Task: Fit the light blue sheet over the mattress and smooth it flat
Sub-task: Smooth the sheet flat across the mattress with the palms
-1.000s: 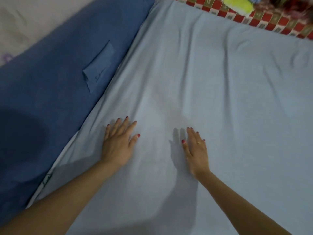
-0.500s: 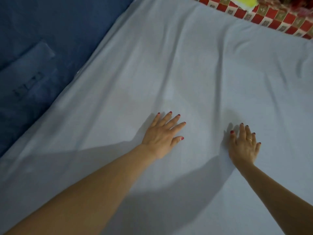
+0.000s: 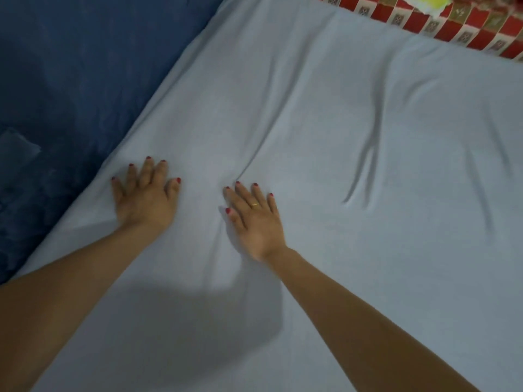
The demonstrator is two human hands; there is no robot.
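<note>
The light blue sheet (image 3: 325, 114) is spread over the bed and fills most of the view. The mattress under it is covered, so it cannot be seen.

The left hand (image 3: 145, 198) lies flat on the sheet, palm down, close to the sheet's left edge. Its fingers (image 3: 148, 172) are straight and a little spread apart. They hold nothing. The nails are painted red.

The right hand (image 3: 256, 222) also lies flat on the sheet, palm down, just to the right of the left hand. The two hands do not touch. Its fingers (image 3: 242, 198) are straight and spread a little, and they grip nothing. One of them wears a gold ring (image 3: 255, 205).

A long fold (image 3: 263, 142) in the sheet starts right at the tips of the right hand and runs away from it toward the far edge of the sheet. More wrinkles (image 3: 365, 165) sit to the right of that hand, well apart from it. The part of the sheet nearest the person looks smoother, with the dark shadow of the arms on it.

A dark blue cloth (image 3: 70, 80) lies along the left edge of the sheet. Past the far right corner of the sheet is a red checked cloth (image 3: 458, 26). A yellow-green thing (image 3: 427, 1) sits on it at the top, too cut off to tell what it is.
</note>
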